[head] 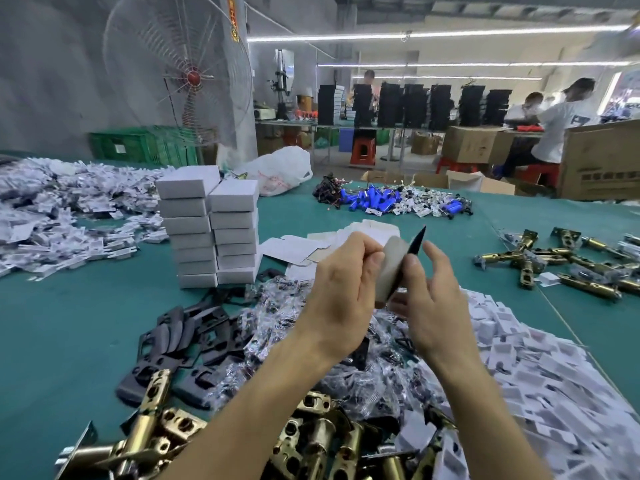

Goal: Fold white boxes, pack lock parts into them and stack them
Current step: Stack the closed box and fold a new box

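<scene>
Both hands are raised over the green table (69, 323), working one small white box (389, 268) between them, held up on end and tilted. Left hand (343, 282) pinches the box's upper edge between thumb and curled forefinger. Right hand (433, 292) grips its other side, thumb on the near face and lower fingers wrapped behind, with the index finger lifted clear. A thin black plate (418, 241) sticks up out of the box's top end. Beyond the hands lie flat box blanks (294, 247). Left of those, finished white boxes stand in two touching stacks (211, 226). Under the wrists is a heap of clear screw bags (332, 327), with loose black plates (183, 341) beside it to the left. Brass latches (311, 438) lie at the near edge and more latches (554, 261) far right. A drift of white cards (540, 362) runs along the right, and a second pile (52, 209) sits far left. Blue cylinders (381, 199) lie across the table. A large fan (180, 77) stands behind.
</scene>
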`<state>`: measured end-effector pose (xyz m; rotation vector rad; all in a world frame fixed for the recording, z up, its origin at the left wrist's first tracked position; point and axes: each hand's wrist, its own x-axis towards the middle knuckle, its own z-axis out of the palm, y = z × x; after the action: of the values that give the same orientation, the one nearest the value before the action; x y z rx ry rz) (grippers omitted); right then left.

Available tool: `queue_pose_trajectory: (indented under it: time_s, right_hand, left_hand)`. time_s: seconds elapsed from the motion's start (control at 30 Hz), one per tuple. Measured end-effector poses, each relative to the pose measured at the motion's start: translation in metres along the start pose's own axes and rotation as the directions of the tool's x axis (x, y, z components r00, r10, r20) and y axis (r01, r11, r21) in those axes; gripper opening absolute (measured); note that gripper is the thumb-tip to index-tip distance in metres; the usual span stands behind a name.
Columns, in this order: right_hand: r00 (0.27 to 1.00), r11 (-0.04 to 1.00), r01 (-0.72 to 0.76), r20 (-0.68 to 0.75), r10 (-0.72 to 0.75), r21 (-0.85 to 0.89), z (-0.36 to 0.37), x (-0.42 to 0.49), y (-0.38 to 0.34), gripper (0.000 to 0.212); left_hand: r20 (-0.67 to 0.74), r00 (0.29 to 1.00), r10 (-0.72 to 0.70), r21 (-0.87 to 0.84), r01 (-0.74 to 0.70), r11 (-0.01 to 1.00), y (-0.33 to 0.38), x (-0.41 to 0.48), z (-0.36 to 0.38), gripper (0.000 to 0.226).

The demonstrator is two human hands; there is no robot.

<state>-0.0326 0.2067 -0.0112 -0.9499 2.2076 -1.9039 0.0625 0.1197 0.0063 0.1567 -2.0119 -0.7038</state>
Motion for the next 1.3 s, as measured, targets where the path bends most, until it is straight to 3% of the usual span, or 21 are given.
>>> queue_pose_trajectory:
  time_s: [0.1,0.23,0.3,0.37,0.43,0.5,0.6,0.7,0.87,0.97,1.07,1.17,1.23,1.3]
  right_hand:
    - [0.997,0.993,0.048,-0.047,-0.054,-0.11,-0.002,0.003,0.003,0.04]
    - [0.995,0.992,-0.1,-0.019,0.102,0.071,-0.011,0.004,0.004,0.062]
    - [0.99,0.999,-0.033,-0.137,0.035,0.016,-0.016,0.004,0.003,0.058]
    - [0.966,0.99,0.115,-0.223,-0.132,-0.086,-0.019,0.004,0.002,0.058]
    - [0.941,0.953,0.277,-0.164,-0.295,-0.125,-0.019,0.002,0.001,0.064]
    - [0.909,0.904,0.407,-0.039,-0.416,-0.132,-0.012,-0.002,0.0,0.072]
    - [0.839,0.823,0.543,0.156,-0.522,-0.169,0.005,-0.01,-0.001,0.084]
    - [0.813,0.81,0.568,0.259,-0.522,-0.149,0.012,-0.012,0.002,0.093]
    - [0.819,0.832,0.529,0.354,-0.451,-0.165,0.012,-0.012,-0.002,0.082]
    - [0.833,0.867,0.468,0.414,-0.367,-0.172,0.012,-0.012,-0.006,0.08]
    - [0.845,0.871,0.422,0.457,-0.277,-0.253,0.005,-0.011,-0.009,0.078]
    - [0.876,0.827,0.379,0.449,-0.177,-0.415,-0.008,-0.009,-0.013,0.073]
    - [0.908,0.859,0.394,0.282,-0.31,-0.326,-0.011,-0.009,-0.022,0.065]
    - [0.883,0.871,0.469,0.094,-0.459,-0.149,-0.011,-0.011,-0.034,0.052]
  left_hand:
    - [0.072,0.995,0.076,0.085,-0.082,0.993,0.001,-0.003,0.005,0.014]
    - [0.189,0.979,0.081,0.056,-0.093,0.994,-0.004,-0.005,0.006,0.015]
    - [0.195,0.979,0.06,-0.038,-0.054,0.998,-0.005,-0.006,0.007,0.015]
    - [0.148,0.985,-0.086,-0.215,0.117,0.97,-0.004,-0.004,0.007,0.018]
    - [0.125,0.93,-0.347,-0.394,0.367,0.843,-0.002,0.001,0.005,0.033]
    - [0.212,0.799,-0.563,-0.563,0.571,0.598,-0.003,0.007,0.002,0.055]
    - [0.344,0.636,-0.691,-0.644,0.695,0.32,-0.008,0.01,-0.004,0.093]
    - [0.412,0.568,-0.713,-0.662,0.724,0.194,-0.015,0.011,-0.01,0.103]
    - [0.392,0.508,-0.767,-0.694,0.711,0.116,-0.023,0.011,-0.011,0.098]
    - [0.333,0.487,-0.808,-0.706,0.696,0.129,-0.027,0.009,-0.01,0.08]
    - [0.156,0.523,-0.838,-0.734,0.629,0.257,-0.03,0.011,-0.009,0.089]
    - [-0.03,0.667,-0.744,-0.619,0.572,0.538,-0.031,0.007,-0.009,0.115]
    - [-0.1,0.766,-0.635,-0.478,0.523,0.706,-0.029,0.003,-0.007,0.112]
    - [-0.126,0.847,-0.517,-0.431,0.422,0.797,-0.026,-0.001,-0.003,0.101]
